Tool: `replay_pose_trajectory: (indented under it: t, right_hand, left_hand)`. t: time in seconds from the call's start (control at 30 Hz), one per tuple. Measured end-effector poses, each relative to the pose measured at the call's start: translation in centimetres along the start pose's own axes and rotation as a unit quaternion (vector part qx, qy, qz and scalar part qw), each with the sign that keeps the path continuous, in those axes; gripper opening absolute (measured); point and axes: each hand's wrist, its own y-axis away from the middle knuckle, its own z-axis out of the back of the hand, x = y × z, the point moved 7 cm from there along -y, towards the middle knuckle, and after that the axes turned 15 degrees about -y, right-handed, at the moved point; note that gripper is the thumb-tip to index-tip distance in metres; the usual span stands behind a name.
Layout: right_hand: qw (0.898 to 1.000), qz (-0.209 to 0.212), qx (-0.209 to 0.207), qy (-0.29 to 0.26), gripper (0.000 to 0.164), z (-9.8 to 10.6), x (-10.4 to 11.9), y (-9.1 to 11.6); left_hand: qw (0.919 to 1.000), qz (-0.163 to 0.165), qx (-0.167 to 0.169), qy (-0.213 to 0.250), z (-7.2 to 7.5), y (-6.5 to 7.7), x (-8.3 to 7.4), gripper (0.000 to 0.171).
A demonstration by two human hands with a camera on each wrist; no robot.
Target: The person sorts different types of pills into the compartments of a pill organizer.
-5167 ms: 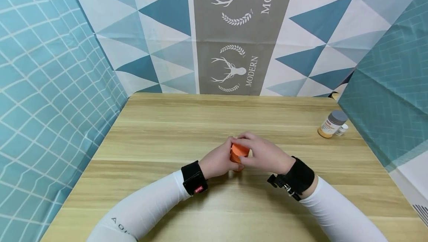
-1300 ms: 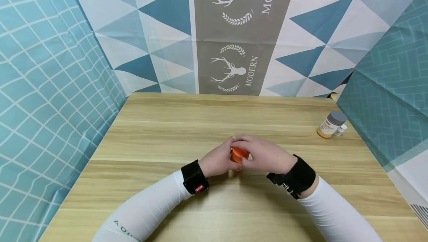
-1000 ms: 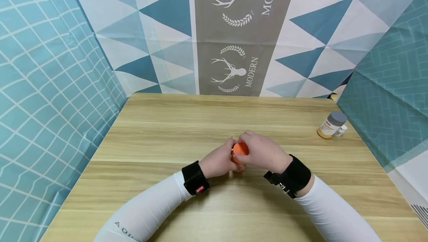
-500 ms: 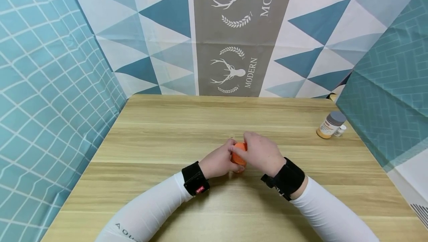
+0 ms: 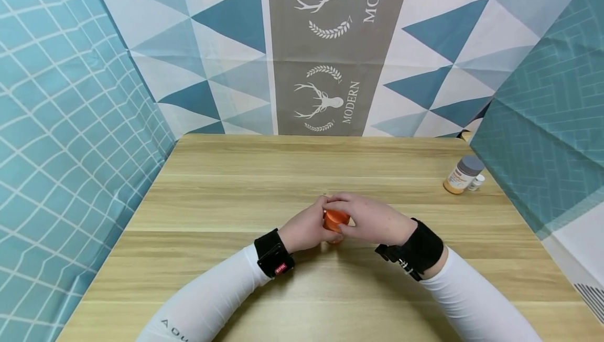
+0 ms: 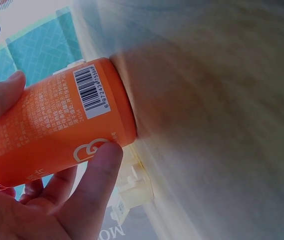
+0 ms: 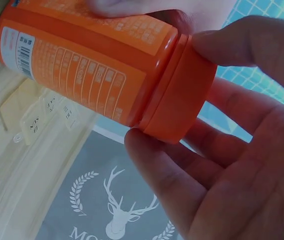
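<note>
An orange bottle (image 6: 57, 130) with a barcode label stands upright on the table, between both hands. My left hand (image 5: 306, 229) grips its body, thumb and fingers on opposite sides. Around the orange screw cap (image 7: 179, 92), the thumb and fingers of my right hand (image 5: 377, 221) are curled at the rim. The cap sits on the bottle's neck, with a thin groove showing below it. Just behind the bottle lies a translucent pill organizer (image 7: 32, 120) with raised, day-marked lids; the hands hide most of it in the head view.
At the table's right edge stand a grey-lidded bottle (image 5: 462, 175) and a small white bottle (image 5: 476, 182) beside it. Patterned cloths hang behind the wooden table (image 5: 236, 174) and along both sides.
The right hand has twisted over the cap, its wrist swinging inward and then back out to about its pose of 1.3 seconds ago. The left hand keeps its grip on the bottle.
</note>
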Motion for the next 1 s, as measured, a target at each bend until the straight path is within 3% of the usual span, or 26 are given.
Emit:
replay_pose_trajectory:
  t: [0.27, 0.57, 1.0]
  right_hand:
    - [0.998, -0.016, -0.055, 0.028, 0.047, 0.16, 0.15, -0.13]
    - [0.993, -0.06, -0.102, 0.009, 0.047, -0.02, 0.31, 0.2]
    - [0.992, -0.071, -0.105, 0.004, 0.05, -0.29, 0.28, 0.37]
  left_hand:
    - [0.9999, 0.011, 0.001, 0.008, 0.0, 0.06, 0.1, 0.063]
    - [0.9999, 0.014, -0.004, 0.002, -0.07, -0.11, -0.01, 0.064]
    - [0.9998, 0.013, -0.008, 0.009, -0.11, -0.03, -0.08, 0.062]
